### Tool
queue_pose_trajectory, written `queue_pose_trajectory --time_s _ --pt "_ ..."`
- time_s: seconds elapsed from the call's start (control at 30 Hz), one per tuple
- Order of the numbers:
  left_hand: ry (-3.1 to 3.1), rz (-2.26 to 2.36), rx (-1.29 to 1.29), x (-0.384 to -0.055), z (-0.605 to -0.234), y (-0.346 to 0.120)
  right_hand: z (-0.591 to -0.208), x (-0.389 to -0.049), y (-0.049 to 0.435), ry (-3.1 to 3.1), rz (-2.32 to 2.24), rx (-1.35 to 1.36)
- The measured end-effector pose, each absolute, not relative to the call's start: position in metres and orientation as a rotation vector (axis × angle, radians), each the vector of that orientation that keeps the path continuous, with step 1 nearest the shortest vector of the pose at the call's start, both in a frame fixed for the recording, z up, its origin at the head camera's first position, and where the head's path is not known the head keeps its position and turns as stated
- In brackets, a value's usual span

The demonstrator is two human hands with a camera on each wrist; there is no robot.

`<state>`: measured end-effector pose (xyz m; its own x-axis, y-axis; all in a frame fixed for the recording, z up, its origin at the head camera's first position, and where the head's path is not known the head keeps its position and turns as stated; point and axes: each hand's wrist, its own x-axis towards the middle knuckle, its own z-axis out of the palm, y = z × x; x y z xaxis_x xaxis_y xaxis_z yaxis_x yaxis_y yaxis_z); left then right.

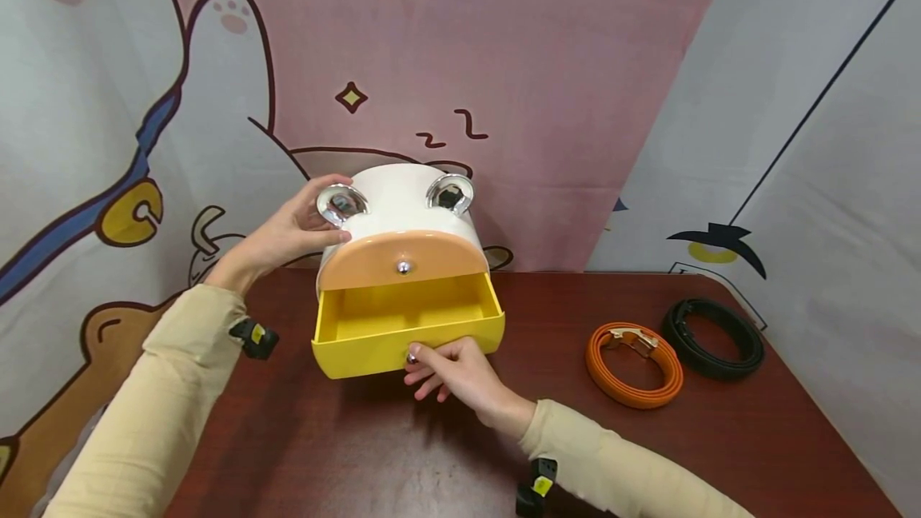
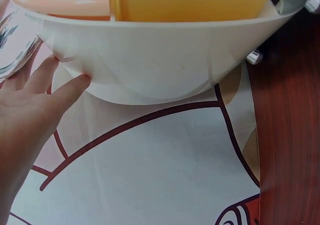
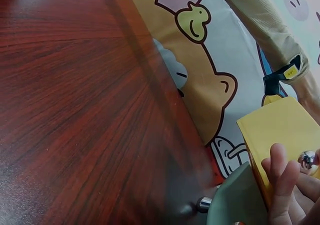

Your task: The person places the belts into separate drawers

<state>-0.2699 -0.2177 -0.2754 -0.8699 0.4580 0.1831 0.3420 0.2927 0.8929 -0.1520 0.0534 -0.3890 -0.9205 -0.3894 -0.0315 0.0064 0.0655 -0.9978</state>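
A small white cabinet with silver eye-like discs and a peach upper drawer stands at the back of the table. Its yellow lower drawer is pulled out, and no contents show inside. My left hand holds the cabinet's left side around the silver eye; in the left wrist view, fingertips touch the white wall. With thumb and finger, my right hand pinches the round silver knob on the yellow drawer's front.
On the right of the dark red-brown table lie a coiled orange belt with a metal buckle and a coiled black belt. A cartoon-print cloth hangs close behind the cabinet.
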Motion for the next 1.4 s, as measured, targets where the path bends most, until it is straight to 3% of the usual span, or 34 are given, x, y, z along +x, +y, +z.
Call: queue_pose_trajectory --time_s 1.4 --pt "2.518 1.555 0.847 -0.274 -0.274 -0.215 -0.392 -0.129 0.059 2.044 -1.907 -0.411"
